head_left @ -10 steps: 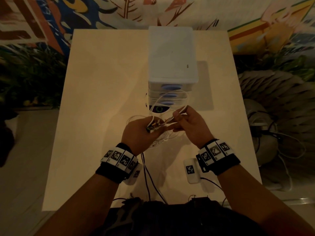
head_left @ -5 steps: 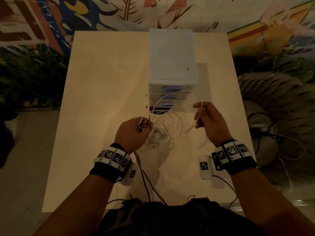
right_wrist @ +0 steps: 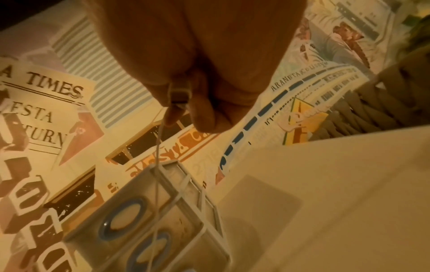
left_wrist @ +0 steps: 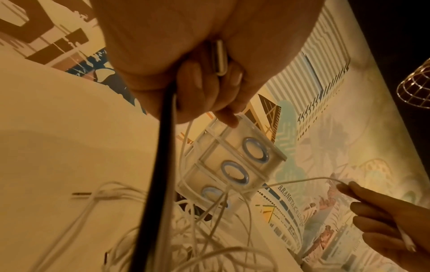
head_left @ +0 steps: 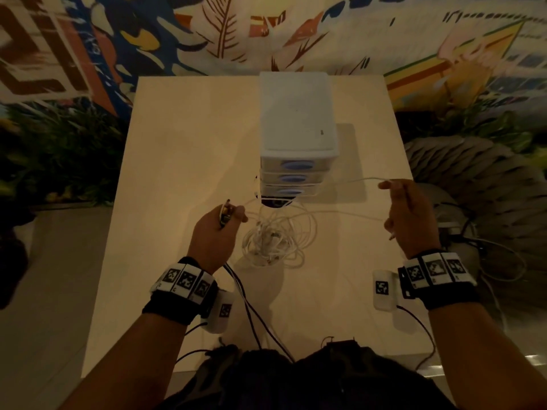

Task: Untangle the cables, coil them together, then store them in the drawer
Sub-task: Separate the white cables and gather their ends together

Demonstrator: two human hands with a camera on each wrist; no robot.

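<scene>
A tangle of thin white cables [head_left: 273,236] lies on the pale table [head_left: 177,161] in front of the small white drawer unit [head_left: 297,134], whose three blue-handled drawers are closed. My left hand [head_left: 220,221] is curled around cable ends, with a plug [left_wrist: 218,57] between its fingers and a black cable [left_wrist: 160,165] running down from it. My right hand [head_left: 404,208] is held out to the right and grips one white cable [head_left: 352,182] pulled out of the tangle; its connector end [left_wrist: 406,240] sticks out below the fingers. The same cable [right_wrist: 158,150] runs from the right hand toward the drawers.
Black wires [head_left: 251,315] trail from my wrists to the near table edge. A woven ribbed object [head_left: 479,179] and loose floor cables [head_left: 491,261] sit off the table's right side. A painted mural wall [head_left: 207,34] stands behind the table, with plants [head_left: 59,149] at left.
My hands have moved apart: the right hand swung far to the right, drawing one white cable out of the tangle, and the left hand shifted a little left with its cable ends.
</scene>
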